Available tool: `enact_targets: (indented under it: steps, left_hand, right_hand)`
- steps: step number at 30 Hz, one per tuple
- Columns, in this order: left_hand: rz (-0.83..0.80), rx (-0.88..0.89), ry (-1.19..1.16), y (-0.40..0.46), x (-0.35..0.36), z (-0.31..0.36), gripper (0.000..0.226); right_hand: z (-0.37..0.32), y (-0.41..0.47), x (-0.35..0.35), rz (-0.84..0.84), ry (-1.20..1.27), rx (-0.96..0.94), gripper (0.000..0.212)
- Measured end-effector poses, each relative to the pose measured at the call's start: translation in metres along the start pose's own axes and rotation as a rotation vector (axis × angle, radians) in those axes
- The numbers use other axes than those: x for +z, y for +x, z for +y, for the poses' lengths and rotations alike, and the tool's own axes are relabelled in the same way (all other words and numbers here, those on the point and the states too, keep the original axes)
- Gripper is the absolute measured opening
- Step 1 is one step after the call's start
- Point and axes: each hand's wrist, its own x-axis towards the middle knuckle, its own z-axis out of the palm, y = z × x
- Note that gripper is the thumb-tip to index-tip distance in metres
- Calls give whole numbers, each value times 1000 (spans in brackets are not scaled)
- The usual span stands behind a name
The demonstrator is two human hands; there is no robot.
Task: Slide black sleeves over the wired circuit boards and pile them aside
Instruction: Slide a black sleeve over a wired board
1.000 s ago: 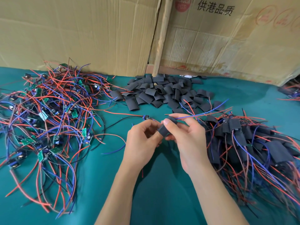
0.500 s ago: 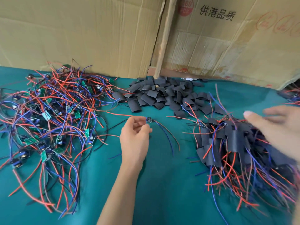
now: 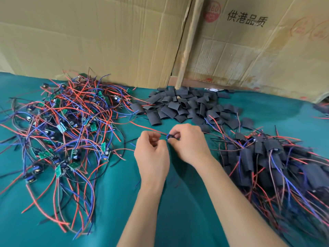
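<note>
My left hand (image 3: 151, 154) and my right hand (image 3: 191, 145) meet above the green cloth. Between their fingertips is a small wired circuit board (image 3: 170, 136) with a blue part; my right thumb and finger pinch it, and my left fingers curl round its other end and wires. No sleeve is on it. Loose black sleeves (image 3: 183, 106) lie heaped just beyond my hands. A tangle of bare boards with red and blue wires (image 3: 62, 131) covers the left. Sleeved boards (image 3: 267, 157) are piled on the right, beside my right forearm.
Flattened cardboard boxes (image 3: 106, 41) stand along the back edge of the green cloth (image 3: 178, 220). A wooden slat (image 3: 187, 43) leans between them. More wires (image 3: 322, 111) show at the far right edge.
My right hand left the sleeved board on the right pile, then swung back left to the bare board my left hand holds. My left hand stayed near the middle.
</note>
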Motion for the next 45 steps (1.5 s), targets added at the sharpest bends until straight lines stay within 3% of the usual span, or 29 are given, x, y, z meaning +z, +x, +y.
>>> enact_targets:
  steps: [3, 6, 11, 15, 18, 21, 27, 30, 35, 37, 42, 45]
  left_hand:
    - [-101, 0, -87, -1, 2, 1, 11]
    - [-223, 12, -126, -2, 2, 2, 26]
    - [-176, 22, -94, 1, 0, -3, 15]
    - [-183, -40, -151, -2, 3, -2, 16]
    - [-188, -41, -159, -1, 3, -1, 14]
    - [-208, -36, -150, 0, 2, -2, 14]
    - [-260, -3, -135, -1, 1, -2, 19]
    - [-258, 4, -146, -1, 1, -3, 12]
    - [-212, 21, -165, 0, -1, -2, 20]
    - [-206, 61, -129, 0, -1, -1, 18]
    - [-237, 86, -52, 0, 0, -1, 19]
    - [-220, 88, -59, 1, 0, -3, 21]
  right_hand:
    - [8, -6, -15, 43, 417, 104, 5]
    - [5, -24, -23, 45, 682, 115, 13]
    - [5, -33, -32, -157, 542, -2, 18]
    - [20, 1, -38, 150, 143, 100, 24]
    - [28, 27, -32, 104, -131, 189, 27]
    - [30, 38, -16, 103, -215, 237, 22]
    - [34, 48, -9, 215, -97, 335, 8]
    - [29, 43, -18, 209, -1, 302, 14]
    - [8, -9, -24, 206, 418, 93, 23]
    - [5, -30, -17, 174, 471, 40, 26]
    - [6, -50, -2, 306, 523, 35, 35]
    - [7, -52, -3, 299, 565, 10, 39]
